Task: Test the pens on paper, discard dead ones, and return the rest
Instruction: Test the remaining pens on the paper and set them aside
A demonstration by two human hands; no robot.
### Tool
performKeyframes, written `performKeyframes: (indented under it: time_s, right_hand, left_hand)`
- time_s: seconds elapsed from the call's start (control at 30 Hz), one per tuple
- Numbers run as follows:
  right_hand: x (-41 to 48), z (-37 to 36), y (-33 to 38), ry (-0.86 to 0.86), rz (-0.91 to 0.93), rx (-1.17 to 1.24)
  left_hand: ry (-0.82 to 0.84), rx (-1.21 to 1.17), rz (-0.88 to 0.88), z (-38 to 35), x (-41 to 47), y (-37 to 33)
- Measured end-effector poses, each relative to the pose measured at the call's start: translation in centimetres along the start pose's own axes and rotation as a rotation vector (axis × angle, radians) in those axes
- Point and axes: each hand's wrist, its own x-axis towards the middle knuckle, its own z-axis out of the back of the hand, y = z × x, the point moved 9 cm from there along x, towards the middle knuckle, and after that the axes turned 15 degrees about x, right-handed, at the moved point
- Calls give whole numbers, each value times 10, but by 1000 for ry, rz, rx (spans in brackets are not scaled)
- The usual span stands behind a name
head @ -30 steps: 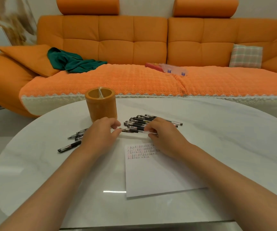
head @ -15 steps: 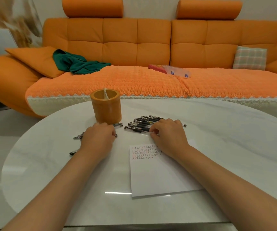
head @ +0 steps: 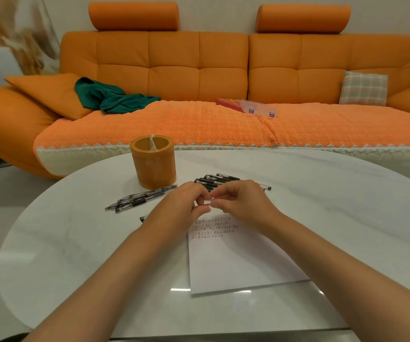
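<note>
My left hand [head: 177,210] and my right hand [head: 242,203] meet just above the top edge of the white paper [head: 233,262], both pinching one pen [head: 209,202] that is mostly hidden between the fingers. The paper carries a few rows of small test marks [head: 213,228]. Behind the hands lies a row of several black pens [head: 220,180]. A second group of pens [head: 140,197] lies to the left, near the orange pen holder [head: 153,162]. One more pen end [head: 143,218] peeks out from under my left wrist.
All of it sits on a round white marble table [head: 334,218]. An orange sofa [head: 199,77] stands behind, with a green cloth [head: 110,96], a clear plastic box [head: 258,108] and a checked cushion [head: 363,88] on it.
Both hands have come together over the paper's top edge and now hold one pen between them. Half a second ago the left hand lay flat on the left pens, apart from the right.
</note>
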Motion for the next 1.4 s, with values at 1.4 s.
performKeyframes:
  time_s: [1.4]
  right_hand:
    - [-27, -8, 7, 155, 225, -754]
  left_hand:
    - [99, -287, 120, -15, -12, -4]
